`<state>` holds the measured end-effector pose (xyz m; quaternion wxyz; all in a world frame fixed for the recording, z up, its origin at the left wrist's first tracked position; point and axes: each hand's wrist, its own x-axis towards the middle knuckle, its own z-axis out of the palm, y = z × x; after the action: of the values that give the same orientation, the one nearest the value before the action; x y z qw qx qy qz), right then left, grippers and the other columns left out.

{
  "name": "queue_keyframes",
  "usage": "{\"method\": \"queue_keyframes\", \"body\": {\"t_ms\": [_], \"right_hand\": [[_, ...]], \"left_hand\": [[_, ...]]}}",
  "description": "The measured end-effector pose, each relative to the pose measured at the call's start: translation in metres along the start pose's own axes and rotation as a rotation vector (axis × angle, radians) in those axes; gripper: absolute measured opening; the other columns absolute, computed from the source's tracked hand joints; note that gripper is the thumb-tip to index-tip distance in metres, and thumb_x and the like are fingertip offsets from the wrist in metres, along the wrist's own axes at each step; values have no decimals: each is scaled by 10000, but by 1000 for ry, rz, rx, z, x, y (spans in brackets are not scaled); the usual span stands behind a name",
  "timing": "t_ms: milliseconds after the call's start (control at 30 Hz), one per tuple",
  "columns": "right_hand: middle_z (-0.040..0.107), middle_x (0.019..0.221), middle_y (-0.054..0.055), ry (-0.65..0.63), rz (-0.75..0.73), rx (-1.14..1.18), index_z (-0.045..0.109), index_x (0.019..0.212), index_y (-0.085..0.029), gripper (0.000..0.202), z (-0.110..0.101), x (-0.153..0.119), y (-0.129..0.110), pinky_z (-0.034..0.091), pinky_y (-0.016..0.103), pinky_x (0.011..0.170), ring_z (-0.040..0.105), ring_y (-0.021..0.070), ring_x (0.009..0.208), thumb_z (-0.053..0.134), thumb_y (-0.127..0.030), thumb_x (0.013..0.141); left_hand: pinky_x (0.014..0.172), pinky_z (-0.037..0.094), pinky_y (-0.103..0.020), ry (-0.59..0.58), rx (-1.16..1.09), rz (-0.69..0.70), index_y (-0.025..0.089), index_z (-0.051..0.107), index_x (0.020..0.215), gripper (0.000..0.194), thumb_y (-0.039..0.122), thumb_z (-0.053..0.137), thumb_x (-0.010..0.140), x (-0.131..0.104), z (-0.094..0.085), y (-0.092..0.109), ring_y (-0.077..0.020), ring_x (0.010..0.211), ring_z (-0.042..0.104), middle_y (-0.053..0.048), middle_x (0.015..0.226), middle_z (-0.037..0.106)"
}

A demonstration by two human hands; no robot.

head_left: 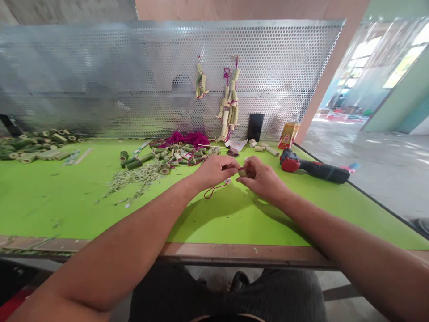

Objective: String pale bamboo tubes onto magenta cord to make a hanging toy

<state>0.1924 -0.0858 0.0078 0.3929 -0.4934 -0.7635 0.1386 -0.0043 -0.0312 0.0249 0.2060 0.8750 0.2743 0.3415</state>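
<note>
Near the middle of the green tabletop, my left hand (216,171) is closed, its thumb and fingers pinching a thin purple-red cord. My right hand (261,176) meets it from the right, its fingers closed on a short pale bamboo piece (242,172). The cord runs to the bamboo piece between the two hands. Below my left fingers, a loop of the cord (210,193) lies on the table. A small pale piece (228,181) sits beside that loop. The exact grip of the fingertips is too small to make out.
Behind my left hand lie cut bamboo pieces (134,164), shavings (137,179) and purple cord (187,138). Strung bamboo figures (231,98) hang on the perforated metal panel (278,53). A phone (255,127), a bottle (288,132) and a red-black power tool (315,169) are at the right.
</note>
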Motion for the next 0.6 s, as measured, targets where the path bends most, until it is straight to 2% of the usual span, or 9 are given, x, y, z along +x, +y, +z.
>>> {"method": "queue_keyframes", "body": {"t_ms": [133, 267, 500, 600], "right_hand": [[466, 642, -70, -4, 2, 32, 431, 874, -247, 260, 1, 0, 1, 331, 286, 572, 431, 132, 580, 669, -287, 778], [453, 647, -73, -2, 3, 52, 421, 855, -249, 285, 3, -1, 2, 336, 284, 566, 426, 128, 578, 689, -301, 773], [465, 691, -63, -42, -43, 85, 422, 888, -246, 287, 8, -3, 12, 339, 274, 569, 436, 130, 613, 687, -312, 798], [456, 685, -64, -66, -61, 63, 427, 883, -243, 274, 10, -3, 13, 342, 273, 563, 432, 128, 608, 682, -306, 808]], "left_hand": [[789, 421, -298, -46, 60, 51, 241, 782, 857, 170, 251, 613, 873, 3, 0, -3, -190, 817, 624, -29, 814, 724], [828, 405, -312, -99, 65, 49, 243, 790, 827, 109, 242, 681, 828, 5, -2, 1, -207, 815, 613, -38, 746, 680], [731, 360, -275, -221, 10, 64, 234, 758, 760, 97, 206, 685, 817, 3, -4, 4, -167, 724, 557, -22, 732, 658], [634, 322, -250, -296, -5, 35, 204, 695, 663, 184, 211, 641, 839, 0, -2, 2, -131, 619, 487, 4, 637, 585]]}}
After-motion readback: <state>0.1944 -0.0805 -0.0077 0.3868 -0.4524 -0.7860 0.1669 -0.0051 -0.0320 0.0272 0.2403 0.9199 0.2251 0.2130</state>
